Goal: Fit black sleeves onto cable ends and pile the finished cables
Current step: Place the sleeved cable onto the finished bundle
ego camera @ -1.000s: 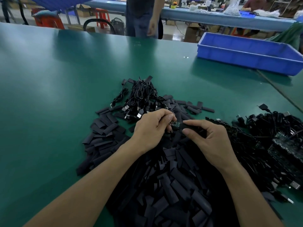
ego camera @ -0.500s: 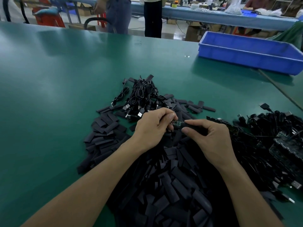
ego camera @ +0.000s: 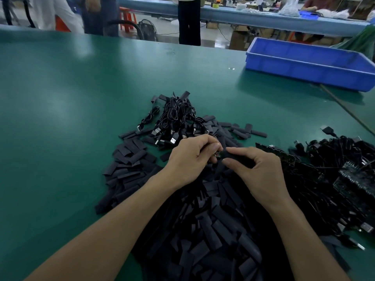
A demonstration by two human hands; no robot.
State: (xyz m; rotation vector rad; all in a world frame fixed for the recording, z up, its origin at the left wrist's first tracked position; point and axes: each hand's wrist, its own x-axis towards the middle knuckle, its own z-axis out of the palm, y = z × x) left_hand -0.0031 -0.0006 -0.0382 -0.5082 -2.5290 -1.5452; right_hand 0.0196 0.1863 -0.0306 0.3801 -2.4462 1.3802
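Sleeving step: left hand (ego camera: 190, 159) pinches the cable end (ego camera: 218, 154), right hand (ego camera: 257, 173) pinches a black sleeve (ego camera: 233, 157) between thumb and forefinger, both above the loose sleeves (ego camera: 203, 230); advised: sleeve mouth open, aligned, slid straight on.

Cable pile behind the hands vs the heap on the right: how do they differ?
The small far pile of coiled black cables is compact; the black cable heap at right is larger and sprawls. The far pile shows silver USB plugs and flat black sleeved ends; the right heap shows bare dark circuit boards. Both lie on the green table.
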